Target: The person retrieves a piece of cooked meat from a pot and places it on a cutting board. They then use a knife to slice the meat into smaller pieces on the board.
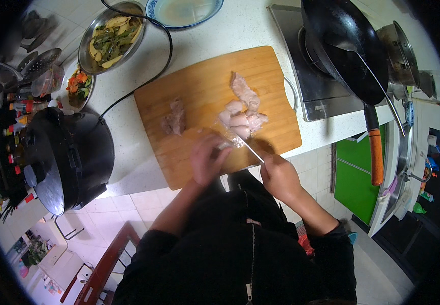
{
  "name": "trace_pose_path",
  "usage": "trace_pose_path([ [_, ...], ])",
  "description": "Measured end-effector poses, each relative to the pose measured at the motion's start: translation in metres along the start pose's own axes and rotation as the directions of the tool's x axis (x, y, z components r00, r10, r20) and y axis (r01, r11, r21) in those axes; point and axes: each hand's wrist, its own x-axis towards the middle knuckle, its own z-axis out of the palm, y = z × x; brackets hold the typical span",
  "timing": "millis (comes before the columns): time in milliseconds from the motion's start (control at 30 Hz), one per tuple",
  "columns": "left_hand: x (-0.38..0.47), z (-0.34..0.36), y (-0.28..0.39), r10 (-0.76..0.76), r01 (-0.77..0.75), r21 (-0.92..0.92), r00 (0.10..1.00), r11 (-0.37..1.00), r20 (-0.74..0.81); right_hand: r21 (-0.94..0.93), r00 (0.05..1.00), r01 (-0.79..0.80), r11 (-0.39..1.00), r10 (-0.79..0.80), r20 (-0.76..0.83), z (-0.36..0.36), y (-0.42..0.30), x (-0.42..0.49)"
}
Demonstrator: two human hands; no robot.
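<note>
My right hand grips a knife at the front edge of a wooden cutting board. The fist hides the handle, and the narrow-looking blade points up and left, its tip beside cut pieces of pale meat. A longer meat strip lies just behind those pieces. My left hand, blurred, is over the board's front part, left of the blade; its thumb stands apart from the fingers and nothing shows in it. Farther left on the board sits a separate meat clump.
A black cooker stands left, its cord curving behind the board. Behind are a steel bowl of cooked food, a plate of vegetables and a blue-rimmed dish. At right, a wok with a ladle overhangs the stove.
</note>
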Motion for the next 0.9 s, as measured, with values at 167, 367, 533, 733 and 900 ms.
trace_pose_path([
  [167,-0.004,-0.004,-0.002,-0.046,0.046,0.008,0.999,0.999,0.021,0.044,1.0,0.012,0.999,-0.013,0.025,-0.015,-0.015,-0.018],
  [367,-0.006,-0.003,-0.004,-0.046,0.047,-0.04,0.999,0.998,0.022,0.011,0.997,0.028,1.0,-0.029,0.071,-0.022,-0.013,-0.028],
  [533,-0.005,-0.002,-0.01,0.019,-0.019,0.003,0.999,1.0,0.044,-0.016,0.995,0.1,0.995,-0.1,0.01,0.006,-0.033,0.027],
  [733,-0.003,-0.004,-0.007,0.033,-0.034,0.018,0.997,0.999,0.067,-0.038,0.987,-0.069,0.997,0.074,0.141,-0.015,-0.031,-0.002],
  [900,0.001,-0.003,0.0,0.069,-0.068,-0.022,0.995,0.997,0.066,0.015,0.998,0.052,0.999,-0.052,0.02,0.006,-0.034,0.031],
])
